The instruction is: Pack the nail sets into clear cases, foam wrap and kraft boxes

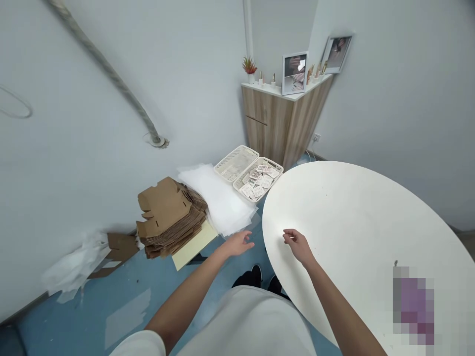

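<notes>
My left hand (pixel 238 243) hangs in the air with nothing in it, its thumb apart from loosely bent fingers. It is just in front of a stack of white translucent sheets (pixel 222 198). To their left lies a pile of flat brown cardboard boxes (pixel 166 210), unfolded, on a pale yellow board (pixel 196 245). My right hand (pixel 298 245), also holding nothing, is over the near left edge of the round white table (pixel 356 212), fingers half bent. Whether it touches the tabletop I cannot tell.
Behind the sheets stand two white plastic baskets, one (pixel 237 164) with clear packets, the other (pixel 259 180) with printed cards. A wooden cabinet (pixel 278 116) fills the corner. White plastic (pixel 79 264) lies by the left wall. A blurred purple patch (pixel 413 304) is on the table.
</notes>
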`<state>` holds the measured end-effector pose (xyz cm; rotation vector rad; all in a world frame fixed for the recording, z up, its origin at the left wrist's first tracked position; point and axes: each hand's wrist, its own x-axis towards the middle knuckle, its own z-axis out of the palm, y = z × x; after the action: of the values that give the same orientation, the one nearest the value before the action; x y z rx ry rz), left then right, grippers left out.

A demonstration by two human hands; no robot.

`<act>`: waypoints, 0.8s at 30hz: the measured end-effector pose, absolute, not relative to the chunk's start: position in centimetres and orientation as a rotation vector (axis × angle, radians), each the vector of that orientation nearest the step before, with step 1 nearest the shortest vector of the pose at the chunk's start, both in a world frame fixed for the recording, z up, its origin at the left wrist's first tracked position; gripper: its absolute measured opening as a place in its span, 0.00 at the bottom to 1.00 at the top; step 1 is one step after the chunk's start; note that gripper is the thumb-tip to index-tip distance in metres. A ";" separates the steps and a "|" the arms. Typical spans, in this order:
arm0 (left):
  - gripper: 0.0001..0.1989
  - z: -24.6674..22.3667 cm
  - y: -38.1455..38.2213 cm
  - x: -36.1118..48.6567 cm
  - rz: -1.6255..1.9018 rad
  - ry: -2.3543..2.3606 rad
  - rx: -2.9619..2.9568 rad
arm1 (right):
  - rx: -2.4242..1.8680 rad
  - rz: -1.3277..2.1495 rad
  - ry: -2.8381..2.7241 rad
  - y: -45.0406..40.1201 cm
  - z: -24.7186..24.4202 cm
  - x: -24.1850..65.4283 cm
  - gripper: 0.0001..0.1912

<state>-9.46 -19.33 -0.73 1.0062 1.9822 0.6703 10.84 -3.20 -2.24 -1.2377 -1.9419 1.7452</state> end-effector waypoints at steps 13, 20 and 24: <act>0.24 -1.2 -13.4 -15.4 0.820 2.087 1.026 | -1.192 1.697 -2.210 0.0 -2.4 1.5 0.16; 0.25 -4.0 -5.7 -22.3 0.825 1.927 0.905 | -1.248 1.345 -2.436 3.5 -3.7 -6.3 0.16; 0.22 -6.6 -2.1 -24.1 0.804 1.845 0.744 | -1.290 1.116 -2.663 5.3 -4.5 -9.9 0.19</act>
<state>-24.09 -2.08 -6.62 0.7440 1.8450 0.8039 -9.92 5.29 -4.55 -1.2902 -2.6629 1.1161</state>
